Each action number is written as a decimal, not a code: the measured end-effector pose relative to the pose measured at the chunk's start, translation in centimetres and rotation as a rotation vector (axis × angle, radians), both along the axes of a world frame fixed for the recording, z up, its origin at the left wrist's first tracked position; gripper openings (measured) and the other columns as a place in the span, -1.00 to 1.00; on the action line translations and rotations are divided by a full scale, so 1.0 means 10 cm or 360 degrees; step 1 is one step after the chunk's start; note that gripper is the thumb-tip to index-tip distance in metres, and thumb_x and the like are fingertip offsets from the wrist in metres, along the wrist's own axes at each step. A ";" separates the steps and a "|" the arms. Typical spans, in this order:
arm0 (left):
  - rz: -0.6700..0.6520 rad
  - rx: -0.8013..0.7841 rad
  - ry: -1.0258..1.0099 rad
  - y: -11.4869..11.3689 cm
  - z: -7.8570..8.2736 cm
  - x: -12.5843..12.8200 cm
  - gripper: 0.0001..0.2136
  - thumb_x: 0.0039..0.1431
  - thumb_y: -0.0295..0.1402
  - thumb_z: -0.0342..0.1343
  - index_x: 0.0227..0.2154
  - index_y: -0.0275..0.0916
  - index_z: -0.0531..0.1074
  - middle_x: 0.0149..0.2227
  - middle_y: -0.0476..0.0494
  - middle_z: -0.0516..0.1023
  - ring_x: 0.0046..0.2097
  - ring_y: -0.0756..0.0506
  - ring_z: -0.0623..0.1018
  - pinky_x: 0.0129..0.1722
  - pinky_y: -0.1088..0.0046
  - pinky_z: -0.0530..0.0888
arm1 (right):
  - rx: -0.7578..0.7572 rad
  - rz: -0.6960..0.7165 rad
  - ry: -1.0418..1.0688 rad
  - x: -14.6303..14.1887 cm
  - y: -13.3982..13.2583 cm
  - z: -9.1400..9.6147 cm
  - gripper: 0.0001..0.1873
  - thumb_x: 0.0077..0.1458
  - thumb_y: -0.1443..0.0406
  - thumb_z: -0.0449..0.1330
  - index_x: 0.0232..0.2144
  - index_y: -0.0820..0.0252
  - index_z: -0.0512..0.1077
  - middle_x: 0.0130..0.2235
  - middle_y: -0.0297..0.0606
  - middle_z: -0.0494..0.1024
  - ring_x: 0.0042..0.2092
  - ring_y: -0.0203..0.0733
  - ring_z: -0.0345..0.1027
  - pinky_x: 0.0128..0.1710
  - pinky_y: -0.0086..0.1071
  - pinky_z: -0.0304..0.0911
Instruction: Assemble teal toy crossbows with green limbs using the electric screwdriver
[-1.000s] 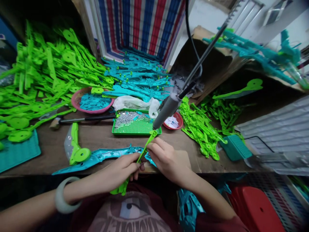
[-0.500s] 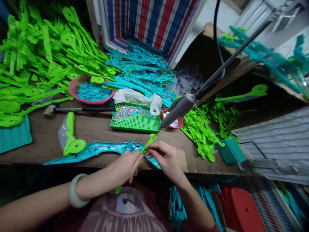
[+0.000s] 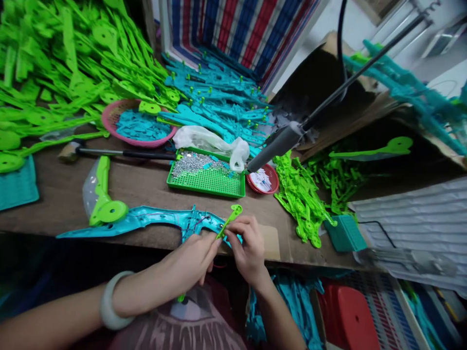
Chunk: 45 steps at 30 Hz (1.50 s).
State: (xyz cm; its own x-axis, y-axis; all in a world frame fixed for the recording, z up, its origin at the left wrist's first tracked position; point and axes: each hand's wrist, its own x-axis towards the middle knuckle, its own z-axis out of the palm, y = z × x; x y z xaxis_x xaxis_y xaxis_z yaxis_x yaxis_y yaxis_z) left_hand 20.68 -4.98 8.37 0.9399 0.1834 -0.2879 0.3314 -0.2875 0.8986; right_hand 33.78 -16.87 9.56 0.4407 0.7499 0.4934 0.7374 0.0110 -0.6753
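Observation:
My left hand (image 3: 197, 253) is closed around a narrow bright green plastic strip (image 3: 232, 217). The strip slants up past my fingers, and its lower end shows below my wrist. Beside it, the fingers of my right hand (image 3: 248, 248) are pinched together close to the strip; whatever they hold is too small to make out. Under both hands lies a long curved turquoise plastic shell (image 3: 156, 215) with thin wires inside, partly hidden by my hands. A green piece with a round disc (image 3: 111, 211) rests on its left end.
A green tray (image 3: 206, 184) holds small metal screws. A hanging grey electric screwdriver (image 3: 275, 146) points down beside a red basket (image 3: 276, 182). Green parts (image 3: 299, 201) lie right; more green (image 3: 73, 68) and turquoise parts (image 3: 219, 97) are heaped behind, near a pink basket (image 3: 144, 143) and a hammer (image 3: 105, 151).
The camera view has shifted slightly. My left hand still grips the green strip, and my right fingers stay pinched beside it, a little lower along the strip.

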 end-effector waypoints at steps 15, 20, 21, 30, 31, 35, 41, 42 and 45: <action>0.0048 0.0059 -0.0205 -0.04 -0.03 -0.04 -0.66 0.43 -0.27 -0.28 -0.44 -0.17 0.28 -0.70 0.12 0.27 -0.69 0.03 0.31 -0.64 0.51 0.21 | -0.0015 0.0093 -0.0026 0.01 -0.01 -0.03 -0.84 0.25 0.48 0.17 -0.22 0.11 0.41 -0.27 -0.31 0.46 -0.20 -0.24 0.37 -0.18 -0.36 0.36; 0.0077 0.0322 -0.0295 -0.08 -0.08 -0.06 -0.70 0.43 -0.30 -0.25 -0.28 -0.20 0.38 -0.65 0.10 0.33 -0.65 0.02 0.34 -0.62 0.52 0.20 | -0.0042 -0.0039 -0.0251 -0.04 -0.01 -0.05 -0.84 0.26 0.47 0.17 -0.20 0.12 0.42 -0.23 -0.28 0.40 -0.17 -0.23 0.35 -0.17 -0.35 0.36; 0.0085 0.0404 -0.0313 -0.08 -0.07 -0.07 -0.71 0.43 -0.32 -0.24 -0.24 -0.21 0.39 -0.63 0.09 0.34 -0.65 0.01 0.35 -0.61 0.51 0.20 | -0.0033 -0.0064 -0.0275 -0.05 -0.01 -0.05 -0.84 0.26 0.47 0.18 -0.20 0.12 0.42 -0.24 -0.29 0.39 -0.18 -0.24 0.34 -0.18 -0.36 0.36; 0.0088 0.0887 -0.0283 -0.12 -0.03 -0.13 -0.72 0.41 -0.40 -0.24 -0.12 -0.25 0.40 -0.55 -0.03 0.44 -0.55 -0.09 0.48 -0.60 0.43 0.18 | 0.0004 -0.0174 0.0101 -0.16 -0.02 0.01 -0.83 0.21 0.47 0.24 -0.24 0.09 0.51 -0.26 -0.32 0.40 -0.19 -0.28 0.37 -0.20 -0.39 0.39; 0.0079 0.0864 -0.0282 -0.14 -0.04 -0.13 -0.72 0.42 -0.40 -0.24 -0.13 -0.25 0.40 -0.55 -0.03 0.45 -0.56 -0.10 0.49 -0.61 0.43 0.18 | 0.0017 -0.0185 0.0323 -0.17 -0.02 0.01 -0.86 0.20 0.43 0.26 -0.27 0.08 0.52 -0.25 -0.32 0.40 -0.21 -0.29 0.39 -0.24 -0.40 0.40; 0.0012 0.0794 -0.0350 -0.13 -0.03 -0.08 -0.71 0.44 -0.35 -0.22 -0.17 -0.25 0.43 -0.55 -0.05 0.50 -0.56 -0.10 0.54 -0.65 0.44 0.23 | 0.0071 -0.0052 0.1472 -0.17 -0.02 -0.02 -0.81 0.15 0.21 0.35 -0.21 0.04 0.44 -0.24 -0.37 0.44 -0.47 -0.39 0.32 -0.61 -0.51 0.27; 0.0106 0.0946 -0.1058 0.17 0.14 0.16 -0.68 0.45 -0.28 -0.14 0.11 -0.23 0.37 0.00 -0.29 0.60 0.06 -0.22 0.59 0.03 0.17 0.53 | 0.0232 -0.0236 0.0659 0.06 -0.21 0.23 -0.90 0.28 0.24 0.22 -0.17 0.09 0.49 -0.29 -0.26 0.57 -0.38 -0.24 0.46 -0.41 -0.32 0.47; 0.0273 0.0908 -0.1190 0.20 0.17 0.24 -0.61 0.44 -0.21 -0.08 0.24 -0.21 0.27 0.21 -0.35 0.45 0.25 -0.28 0.44 0.20 0.03 0.41 | 0.0424 -0.0405 0.0278 0.09 -0.29 0.31 -0.91 0.29 0.26 0.21 -0.16 0.06 0.48 -0.28 -0.25 0.57 -0.33 -0.17 0.50 -0.36 -0.24 0.49; 0.0530 0.0401 -0.1263 0.07 0.19 0.53 -0.30 0.38 0.00 -0.02 0.42 -0.14 -0.13 0.46 -0.38 -0.02 0.44 -0.32 0.13 0.36 -0.05 0.20 | 0.0750 -0.0753 -0.0521 0.11 -0.51 0.51 -0.88 0.29 0.20 0.20 -0.13 -0.10 0.35 -0.29 -0.29 0.55 -0.29 -0.06 0.51 -0.31 -0.06 0.50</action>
